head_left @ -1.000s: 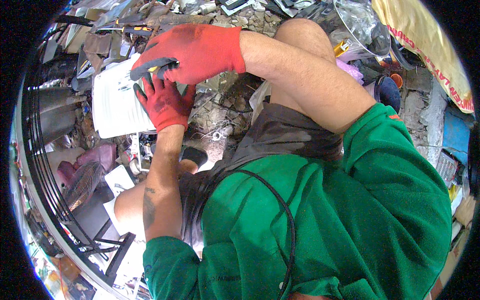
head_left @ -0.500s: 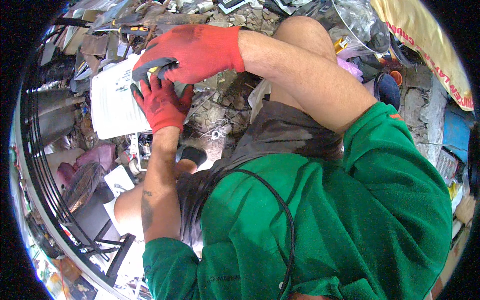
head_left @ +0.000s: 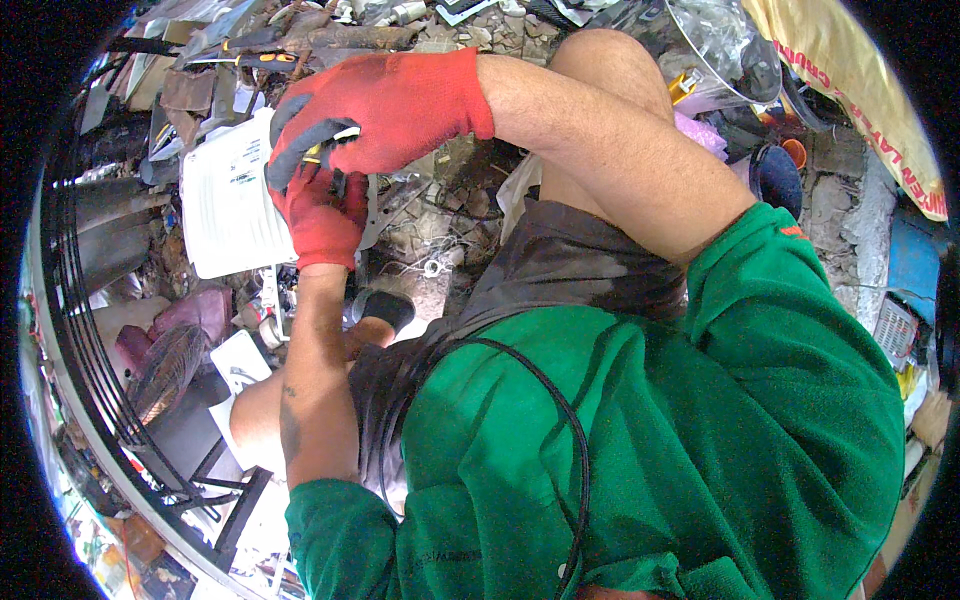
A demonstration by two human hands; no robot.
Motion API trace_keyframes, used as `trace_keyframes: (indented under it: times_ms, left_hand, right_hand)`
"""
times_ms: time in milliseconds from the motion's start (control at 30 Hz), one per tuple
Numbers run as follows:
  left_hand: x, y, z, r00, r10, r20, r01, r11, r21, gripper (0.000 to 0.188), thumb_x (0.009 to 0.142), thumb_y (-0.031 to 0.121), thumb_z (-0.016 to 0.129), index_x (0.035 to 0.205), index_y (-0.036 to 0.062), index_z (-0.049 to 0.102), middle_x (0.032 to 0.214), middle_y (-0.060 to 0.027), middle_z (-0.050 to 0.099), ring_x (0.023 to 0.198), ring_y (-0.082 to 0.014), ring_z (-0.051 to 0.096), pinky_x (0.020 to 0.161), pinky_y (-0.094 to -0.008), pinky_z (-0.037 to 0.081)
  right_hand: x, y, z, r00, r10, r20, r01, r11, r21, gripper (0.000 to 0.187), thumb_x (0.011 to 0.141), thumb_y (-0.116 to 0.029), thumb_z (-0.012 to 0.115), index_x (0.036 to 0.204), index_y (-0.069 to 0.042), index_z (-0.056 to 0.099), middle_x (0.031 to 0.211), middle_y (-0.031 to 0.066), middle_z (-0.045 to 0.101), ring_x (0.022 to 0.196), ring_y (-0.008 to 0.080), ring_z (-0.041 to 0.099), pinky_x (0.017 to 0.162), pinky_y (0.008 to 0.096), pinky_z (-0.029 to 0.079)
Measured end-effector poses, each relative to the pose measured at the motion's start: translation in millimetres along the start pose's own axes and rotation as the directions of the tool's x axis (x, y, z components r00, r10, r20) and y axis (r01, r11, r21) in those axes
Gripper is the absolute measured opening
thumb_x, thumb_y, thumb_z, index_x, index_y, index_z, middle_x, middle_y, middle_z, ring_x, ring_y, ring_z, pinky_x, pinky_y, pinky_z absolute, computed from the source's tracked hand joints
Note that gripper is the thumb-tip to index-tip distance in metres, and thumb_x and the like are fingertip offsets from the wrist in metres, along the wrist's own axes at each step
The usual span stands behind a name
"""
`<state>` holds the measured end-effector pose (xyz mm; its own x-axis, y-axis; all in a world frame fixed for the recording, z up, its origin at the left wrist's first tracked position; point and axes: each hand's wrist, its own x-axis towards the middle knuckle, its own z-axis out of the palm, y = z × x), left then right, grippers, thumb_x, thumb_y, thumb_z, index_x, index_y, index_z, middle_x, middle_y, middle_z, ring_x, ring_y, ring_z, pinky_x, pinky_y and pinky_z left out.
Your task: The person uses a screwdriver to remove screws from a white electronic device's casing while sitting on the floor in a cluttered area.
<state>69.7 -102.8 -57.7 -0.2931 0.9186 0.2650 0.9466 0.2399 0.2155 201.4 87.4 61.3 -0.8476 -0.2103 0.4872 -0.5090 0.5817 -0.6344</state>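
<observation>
Both hands wear red gloves with dark grey fingertips. My right hand [head_left: 385,110] reaches across from the right, its fingers curled round a tool with a yellow handle [head_left: 314,153], mostly hidden by the glove. Just below it, my left hand [head_left: 322,215] has its fingers drawn in under the right hand's fingertips. What they grip there is hidden. Beside both hands lies a white flat casing [head_left: 225,215] with printed labels, its right side covered by the gloves.
A yellow-and-black screwdriver [head_left: 265,60] lies on scrap beyond the hands. Loose wires [head_left: 430,268] and rubble cover the ground near my foot. Black metal bars [head_left: 85,300] run along the left. A clear plastic bag [head_left: 725,50] and a yellow sack [head_left: 850,90] stand at the right.
My left hand's fingers, spread over the casing before, have curled in under my right hand. The right hand has shifted only slightly, and more of the yellow handle shows.
</observation>
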Motion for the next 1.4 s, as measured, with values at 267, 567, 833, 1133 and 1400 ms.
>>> trace_keyframes:
  times_ms: [267,567,833,1133,1400]
  left_hand:
    - [2,-7,18,0.947,-0.311,-0.073,0.201,0.758,-0.621,0.056,0.071,0.025,0.08,0.116,0.0006,0.06,0.113,-0.0084,0.066,0.116,-0.0242,0.055,0.11,-0.0435,0.025]
    - [13,13,0,0.985,-0.12,-0.126,0.097,0.979,-0.181,0.053,0.071,0.032,0.081,0.113,0.0034,0.063,0.107,-0.0062,0.069,0.11,-0.0251,0.058,0.11,-0.0463,0.021]
    - [10,2,3,0.948,-0.271,-0.166,0.097,0.742,-0.663,0.048,0.075,0.025,0.078,0.113,0.0004,0.061,0.108,-0.0131,0.065,0.107,-0.0289,0.059,0.103,-0.0438,0.036]
    - [14,1,-8,0.968,-0.252,-0.011,0.215,0.847,-0.486,0.044,0.082,0.031,0.072,0.115,0.0048,0.06,0.115,-0.0126,0.062,0.108,-0.0258,0.06,0.098,-0.043,0.045]
    - [11,7,3,0.946,-0.322,0.027,0.239,0.643,-0.728,0.049,0.076,0.014,0.077,0.119,0.0023,0.056,0.125,-0.0121,0.054,0.114,-0.0251,0.055,0.096,-0.0389,0.046]
  right_hand:
    - [3,-2,9,0.994,0.11,-0.016,-0.109,0.993,0.042,0.048,0.081,-0.024,0.059,0.128,-0.015,0.058,0.118,0.0164,0.063,0.107,0.0333,0.06,0.096,0.0411,0.046]
    - [3,6,3,0.994,0.108,-0.016,-0.109,0.992,-0.068,0.046,0.08,-0.026,0.06,0.124,-0.011,0.06,0.117,0.0162,0.064,0.108,0.0339,0.061,0.095,0.0426,0.047]
    - [6,-4,7,0.994,0.099,-0.043,-0.102,0.991,-0.09,0.044,0.081,-0.017,0.059,0.124,-0.011,0.059,0.124,0.0132,0.06,0.111,0.032,0.058,0.099,0.039,0.046]
    - [3,2,9,0.986,0.135,-0.094,-0.142,0.987,-0.074,0.049,0.08,-0.019,0.061,0.129,-0.014,0.056,0.119,0.0132,0.062,0.114,0.0314,0.057,0.101,0.0386,0.045]
    - [7,1,4,0.986,0.166,0.028,-0.164,0.985,-0.054,0.05,0.081,-0.029,0.061,0.127,-0.012,0.057,0.121,0.0156,0.063,0.112,0.0327,0.059,0.097,0.0426,0.046]
